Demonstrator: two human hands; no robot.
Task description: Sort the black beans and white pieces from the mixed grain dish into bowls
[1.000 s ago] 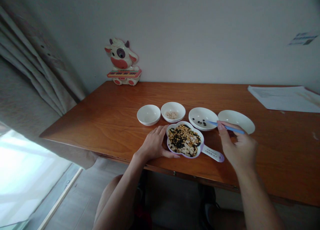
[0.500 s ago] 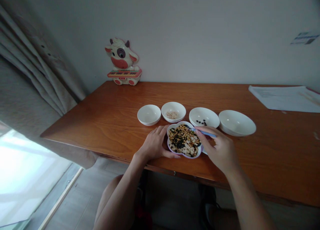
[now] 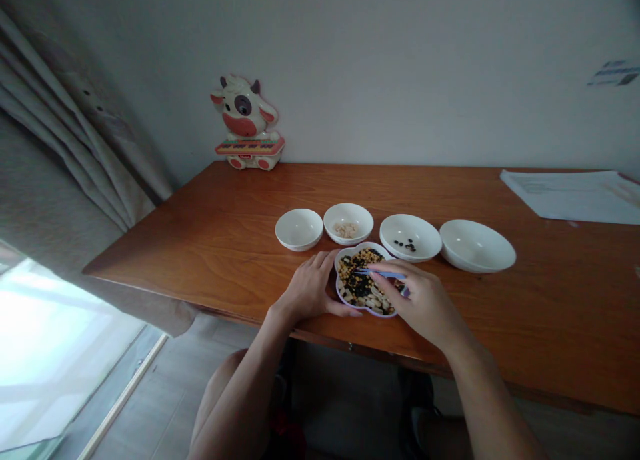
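Observation:
A flower-shaped purple-rimmed dish [image 3: 344, 297] of mixed yellow, black and pale beans sits near the table's front edge. My left hand [image 3: 309, 290] rests flat against its left side, fingers spread on the wood. My right hand [image 3: 423, 303] hovers over the dish's right half, pinching blue tweezers [image 3: 380, 273] whose tips point left into the beans. Behind stand several white bowls: an empty one [image 3: 299, 229], one with pale beans [image 3: 348, 223], one with a few black beans [image 3: 410, 237], and an empty one [image 3: 477, 245].
The wooden table [image 3: 210, 240] runs along a white wall. A cow-shaped toy keyboard [image 3: 246, 125] stands at the back left. Papers [image 3: 575, 195] lie at the back right. A curtain [image 3: 60, 147] hangs to the left of the table.
My right hand has carried the tweezers left from the black-bean bowl to over the mixed dish, now covering the dish's handle. The left hand has stayed put.

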